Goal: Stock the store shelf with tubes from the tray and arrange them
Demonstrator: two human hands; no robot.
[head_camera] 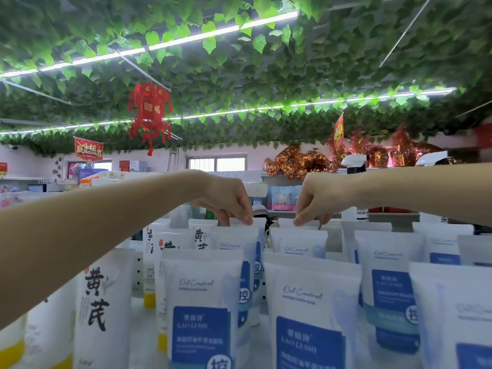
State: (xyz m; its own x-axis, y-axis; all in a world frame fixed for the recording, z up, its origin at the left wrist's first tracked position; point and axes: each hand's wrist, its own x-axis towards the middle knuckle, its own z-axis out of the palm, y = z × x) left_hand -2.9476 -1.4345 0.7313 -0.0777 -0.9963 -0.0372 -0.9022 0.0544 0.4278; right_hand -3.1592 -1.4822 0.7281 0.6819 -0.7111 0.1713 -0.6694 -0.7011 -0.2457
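Our left hand [226, 198] pinches the flat top seam of the left tube [259, 222], and our right hand [316, 198] pinches the seam of the right tube [286, 223]. Both tubes stand upright at the back edge of the shelf [137, 312], side by side with a gap between them. We cannot see the tray.

The grip is only on a thin seam, so we judge that either tube could slip out and drop among its neighbours. The tubes are packed close and appear to stand on their caps, so one knock could topple a row toward the front edge. Our left arm [93, 235] reaches low over the yellow tubes [101, 302] at the left side and could brush them over.

The blue tubes [202, 302] in the middle and right rows read "Oil Control" and "LAO LI SHI", with a round badge showing 控. The yellow tubes show 黄芪 in large black characters.
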